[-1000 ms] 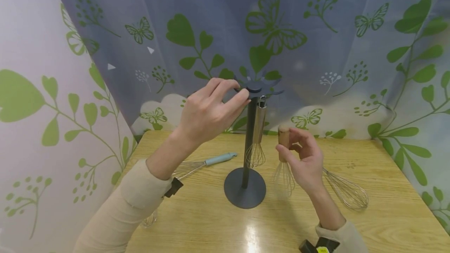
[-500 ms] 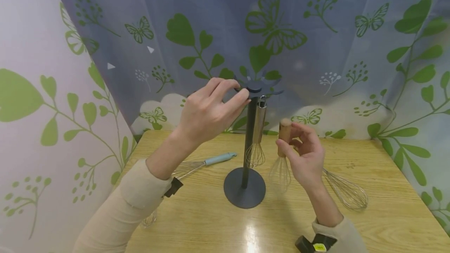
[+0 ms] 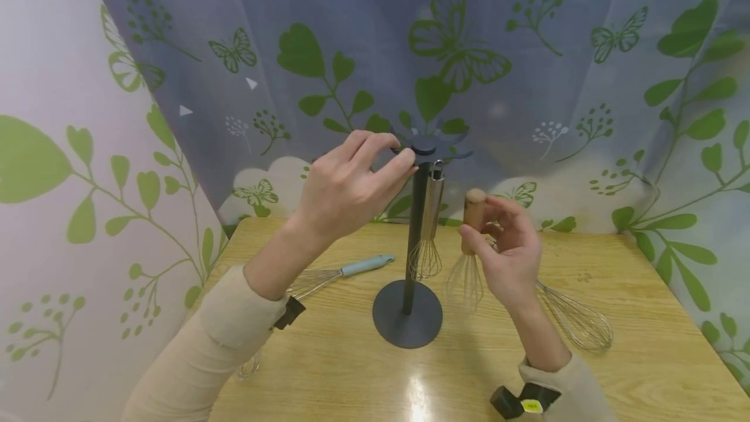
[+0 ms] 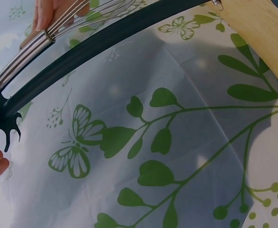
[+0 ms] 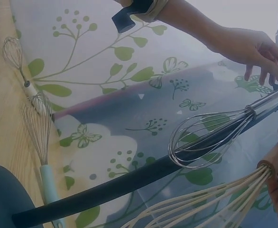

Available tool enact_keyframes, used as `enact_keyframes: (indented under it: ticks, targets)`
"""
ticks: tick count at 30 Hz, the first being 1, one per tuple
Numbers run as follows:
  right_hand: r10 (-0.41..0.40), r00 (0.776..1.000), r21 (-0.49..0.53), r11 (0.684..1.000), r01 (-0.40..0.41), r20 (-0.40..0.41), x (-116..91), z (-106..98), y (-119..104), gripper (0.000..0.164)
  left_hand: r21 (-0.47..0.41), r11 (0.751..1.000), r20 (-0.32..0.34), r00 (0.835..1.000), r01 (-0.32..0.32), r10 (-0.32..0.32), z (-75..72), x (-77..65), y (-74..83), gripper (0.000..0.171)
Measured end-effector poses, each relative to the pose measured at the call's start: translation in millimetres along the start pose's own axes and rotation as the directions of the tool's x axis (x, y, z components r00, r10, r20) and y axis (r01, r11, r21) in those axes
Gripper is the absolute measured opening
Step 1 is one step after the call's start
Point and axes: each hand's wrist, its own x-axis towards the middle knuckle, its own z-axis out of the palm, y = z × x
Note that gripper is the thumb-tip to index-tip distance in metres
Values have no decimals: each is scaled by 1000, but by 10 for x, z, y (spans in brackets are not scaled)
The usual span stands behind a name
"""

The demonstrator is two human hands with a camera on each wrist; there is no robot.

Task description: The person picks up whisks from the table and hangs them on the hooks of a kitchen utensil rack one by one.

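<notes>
My left hand is at the top of a black hook stand, thumb and fingers pinching it by the hooks. On one front hook hangs a small whisk with a steel handle, its wires pointing down beside the pole. To the right of the stand, my right hand pinches a whisk with a wooden handle between thumb and fingers. That whisk is upright, handle end up, raised above the table and apart from the hooks. In the right wrist view its pale wires fan out below the hanging whisk.
A blue-handled whisk lies on the wooden table left of the stand's round base. Another wire whisk lies at the right, partly behind my right hand. A further whisk shows under my left sleeve. A patterned curtain stands behind.
My right hand has lifted the wooden-handled whisk a little higher and tipped its top slightly toward me. My left hand stays on the stand's top.
</notes>
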Motion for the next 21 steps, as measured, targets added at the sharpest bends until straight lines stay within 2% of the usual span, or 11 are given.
enact_keyframes:
  ticks: [21]
  targets:
    - [-48,998,-8,999,48,-30,159,110,-92,44,1,1000,0,1000,-2,2,9,-5,-2,10]
